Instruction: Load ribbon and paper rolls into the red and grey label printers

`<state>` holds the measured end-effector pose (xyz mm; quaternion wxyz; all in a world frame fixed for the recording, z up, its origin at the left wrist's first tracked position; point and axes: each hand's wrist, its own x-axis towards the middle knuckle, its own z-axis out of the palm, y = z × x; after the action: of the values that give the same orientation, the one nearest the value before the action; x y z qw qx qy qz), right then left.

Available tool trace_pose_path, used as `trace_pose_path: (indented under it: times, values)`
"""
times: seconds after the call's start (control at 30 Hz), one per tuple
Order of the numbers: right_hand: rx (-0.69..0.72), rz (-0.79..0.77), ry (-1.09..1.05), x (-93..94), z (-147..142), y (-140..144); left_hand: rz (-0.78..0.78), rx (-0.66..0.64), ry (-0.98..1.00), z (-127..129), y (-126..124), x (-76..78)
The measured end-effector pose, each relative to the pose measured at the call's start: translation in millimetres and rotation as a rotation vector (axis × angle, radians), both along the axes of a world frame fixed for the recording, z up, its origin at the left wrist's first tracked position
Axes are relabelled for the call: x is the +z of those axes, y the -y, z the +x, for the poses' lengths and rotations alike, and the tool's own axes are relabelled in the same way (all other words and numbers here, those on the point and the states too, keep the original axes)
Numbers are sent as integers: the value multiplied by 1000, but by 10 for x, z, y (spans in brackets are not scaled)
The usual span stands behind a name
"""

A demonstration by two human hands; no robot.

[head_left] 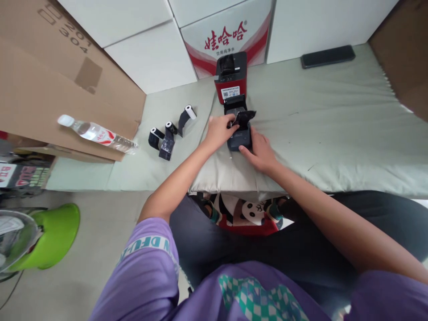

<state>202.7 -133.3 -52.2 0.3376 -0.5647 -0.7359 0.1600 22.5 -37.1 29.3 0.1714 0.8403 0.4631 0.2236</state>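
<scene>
A small black printer [239, 141] lies on the cloth-covered surface with its lid [235, 103] raised at the far end. My left hand [219, 129] reaches over the printer, fingers closed at a black piece of film [244, 117] that sticks up above it. My right hand [262, 150] is wrapped round the printer's right side and near end, thumb on its front corner. Just behind stands a red and black printer [230, 78] with a white label. Left of my hands lie three small rolls of black ribbon [166, 136], tails partly unwound.
A clear water bottle [100, 133] lies at the left, against a cardboard box [100, 76]. White boxes [147, 58] line the back. A dark phone-like slab [327, 57] rests at the back right. On the floor at left is a bright green bin [60, 236].
</scene>
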Motion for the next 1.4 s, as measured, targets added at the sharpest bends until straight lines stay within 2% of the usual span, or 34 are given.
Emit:
trace_pose_path:
  times: [0.13, 0.23, 0.43, 0.7, 0.87, 1.0, 1.23, 1.4]
  values:
    - [4, -18, 12, 19, 1, 8, 67, 57, -143, -30, -32, -73]
    - [1, -27, 12, 41, -7, 16, 47, 38, -152, -43, -114, -161]
    - [1, -20, 5, 52, -17, 20, -10, 90, -160, -38, -282, -295]
    - [-5, -26, 10, 54, -7, 21, 232, 11, 65, -156, -413, -249]
    - [-2, -13, -8, 33, -1, 14, 201, -137, 123, -188, -479, -247]
    - [8, -3, -31, 30, 0, 8, 198, -139, 143, -201, -352, -189]
    - [18, 9, -57, 10, 14, 11, 179, -216, -38, -205, 55, -157]
    - [28, -10, -51, 18, 28, 17, 165, -226, -29, -251, 83, -174]
